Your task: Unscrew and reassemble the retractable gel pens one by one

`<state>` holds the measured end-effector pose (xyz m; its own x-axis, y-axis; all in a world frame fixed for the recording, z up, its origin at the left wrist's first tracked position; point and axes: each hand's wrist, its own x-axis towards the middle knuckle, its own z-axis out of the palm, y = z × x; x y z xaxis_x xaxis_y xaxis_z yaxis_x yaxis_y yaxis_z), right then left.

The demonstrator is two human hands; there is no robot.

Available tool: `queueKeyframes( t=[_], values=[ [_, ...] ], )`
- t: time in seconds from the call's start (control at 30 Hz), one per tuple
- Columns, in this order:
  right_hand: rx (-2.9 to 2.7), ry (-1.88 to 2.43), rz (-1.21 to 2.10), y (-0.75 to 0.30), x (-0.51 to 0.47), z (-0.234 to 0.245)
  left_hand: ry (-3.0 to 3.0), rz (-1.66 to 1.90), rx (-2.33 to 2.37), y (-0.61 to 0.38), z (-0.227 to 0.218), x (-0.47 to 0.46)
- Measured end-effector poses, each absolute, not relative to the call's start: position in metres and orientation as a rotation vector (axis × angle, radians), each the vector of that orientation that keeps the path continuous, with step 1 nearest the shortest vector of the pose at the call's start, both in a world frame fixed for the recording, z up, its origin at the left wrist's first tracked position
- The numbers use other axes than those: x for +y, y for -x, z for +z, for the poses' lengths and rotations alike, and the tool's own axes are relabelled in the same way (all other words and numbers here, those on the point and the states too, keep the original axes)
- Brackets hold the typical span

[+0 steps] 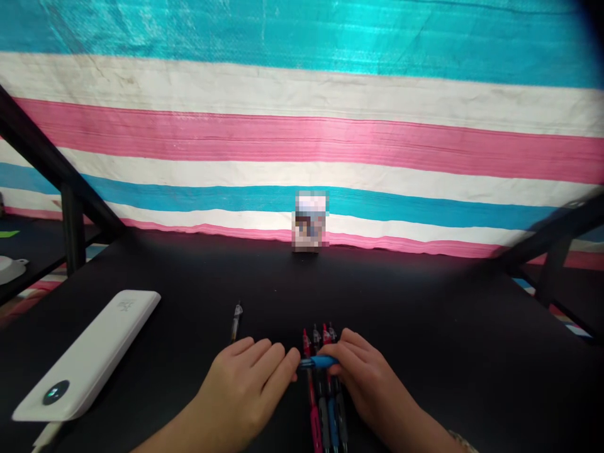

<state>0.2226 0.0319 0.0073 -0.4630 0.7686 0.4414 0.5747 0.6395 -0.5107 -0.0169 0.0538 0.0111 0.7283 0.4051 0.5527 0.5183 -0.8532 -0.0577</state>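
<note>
Several pens (325,402) lie side by side on the black table (425,327), tips pointing away from me, in red, black and blue. Across them lies a small blue pen part (317,362), held crosswise. My right hand (372,384) pinches its right end with curled fingers. My left hand (250,384) rests palm down just left of the pens, its fingertips touching the left end of the blue part. A single loose pen (236,319) lies further off to the left of my left hand.
A white power bank (89,355) with a lit round indicator lies at the left, a cable at its near end. A small blurred box (310,221) stands at the table's far edge against a striped tarp. Black frame bars rise at both sides.
</note>
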Motion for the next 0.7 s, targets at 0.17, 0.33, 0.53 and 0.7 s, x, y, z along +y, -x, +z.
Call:
queueKeyframes(
  t=[0.17, 0.33, 0.53, 0.7],
  values=[
    [-2.184, 1.046, 0.294, -0.219, 0.03, 0.002, 2.88, -0.857, -0.952, 0.014, 0.003, 0.049],
    [-2.187, 1.027, 0.11, -0.218, 0.025, -0.002, 3.324, -0.87, -1.44, 0.016, 0.008, 0.049],
    [-2.017, 1.101, 0.439, -0.222, 0.027, 0.004, 3.256, -1.183, -1.921, 0.021, 0.026, 0.059],
    [-1.863, 1.242, 0.664, -0.228, 0.027, 0.011, 3.016, -1.798, -2.336, 0.025, 0.022, 0.064]
  ],
)
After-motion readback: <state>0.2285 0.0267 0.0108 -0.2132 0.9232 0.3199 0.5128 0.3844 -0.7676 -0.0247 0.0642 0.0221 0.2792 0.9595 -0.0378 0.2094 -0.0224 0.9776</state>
